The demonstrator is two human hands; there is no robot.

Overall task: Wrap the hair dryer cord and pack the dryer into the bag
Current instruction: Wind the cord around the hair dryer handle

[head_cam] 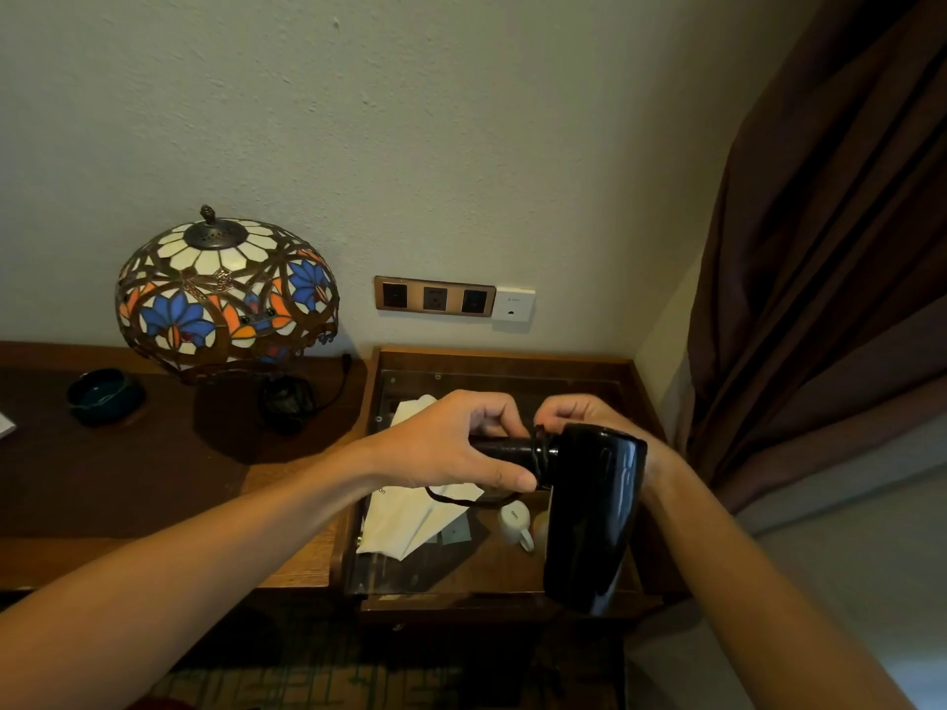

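cord going round the dryer handle, bag not yet in play

handle of the black hair dryer (589, 509) gripped in the left hand (451, 443), fingers curled over the top and thumb pressed along the near side. handle lying roughly level, running left to right; barrel hanging off its right end, long axis pointing down and toward the camera. whole thing held in the air above a glass-topped wooden tray (512, 358), touching nothing below.

right hand (574, 409) sitting just behind the joint of handle and barrel, fingertips pinched on the black cord (464, 499). a few turns wound tight at that joint; one slack loop drooping beneath the left thumb, hanging over white folded papers (410, 515) and a small white cup (515, 522) under the glass.

likely mid-wrap: slack left, so more turns needed. axis to wind about is the handle's, so right hand, nearer the coil, best placed to carry the cord over and under while the left keeps the handle steady.

no bag clearly visible; a dark bundle (287, 402) by the stained-glass lamp (225, 294) on the desk, too dim to name.
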